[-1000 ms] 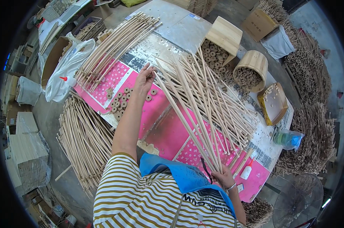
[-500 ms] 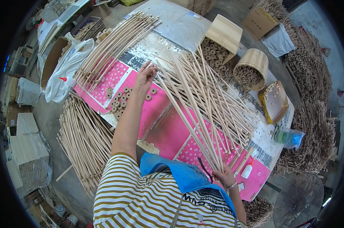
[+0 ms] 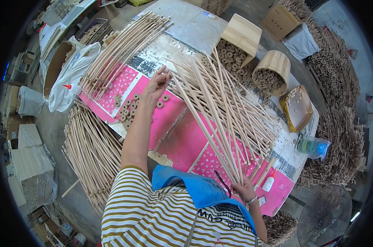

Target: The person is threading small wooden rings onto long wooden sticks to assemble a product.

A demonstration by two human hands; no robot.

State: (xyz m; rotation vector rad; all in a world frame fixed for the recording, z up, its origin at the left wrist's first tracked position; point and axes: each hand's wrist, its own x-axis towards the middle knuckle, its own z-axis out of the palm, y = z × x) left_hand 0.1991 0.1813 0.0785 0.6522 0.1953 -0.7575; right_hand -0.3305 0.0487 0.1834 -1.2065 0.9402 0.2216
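Note:
My right hand (image 3: 244, 190) is closed around the near ends of several long thin wooden rods (image 3: 219, 142), which fan out away from me. My left hand (image 3: 157, 85) is beside the far tips of these rods. Its index finger is stretched out and the others are loosely bent, with nothing visible in them. Under the held rods lies a loose pile of similar wooden rods (image 3: 252, 127) on the table. Small round wooden rings (image 3: 132, 106) with centre holes are scattered near my left forearm.
A pink patterned sheet (image 3: 182, 144) covers the near table. Beyond the pile, wooden buckets (image 3: 278, 66) lie tipped with rings inside. A yellow-edged tray (image 3: 300, 113) and a glue bottle (image 3: 269, 182) are at right. Joined rods (image 3: 120, 53) lie far left; a fan (image 3: 324, 216) stands near right.
The far ends of the held rods have shifted slightly right, away from my left hand. My left index finger looks straighter. My right hand keeps its grip.

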